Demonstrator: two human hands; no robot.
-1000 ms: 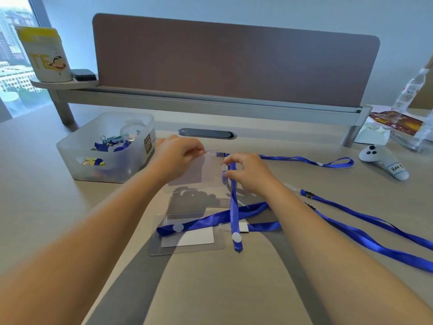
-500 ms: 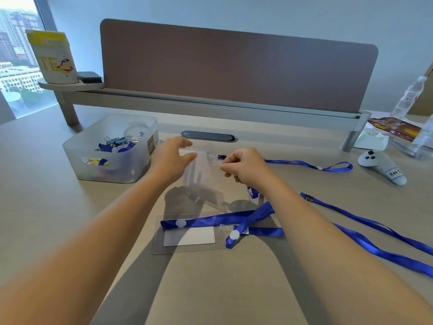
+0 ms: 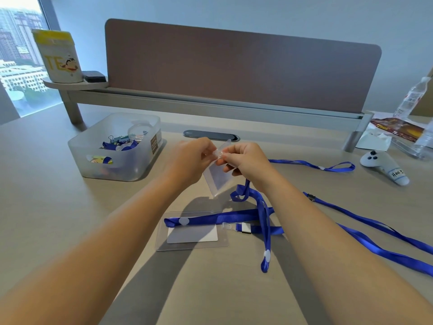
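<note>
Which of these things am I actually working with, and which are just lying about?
Job: clear plastic badge sleeve, pinched by left hand and right hand; blue fabric lanyard.
Idle: frosted plastic bin, white handheld controller, clear water bottle, yellow-white tin.

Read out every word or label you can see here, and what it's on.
"TE": yellow and white canister.
"Hoo s", handwritten, last letters unsure: white controller.
Too blurred to read: brown label on the plastic box, printed packet, bottle label.
Held clear badge holder: no text visible.
</note>
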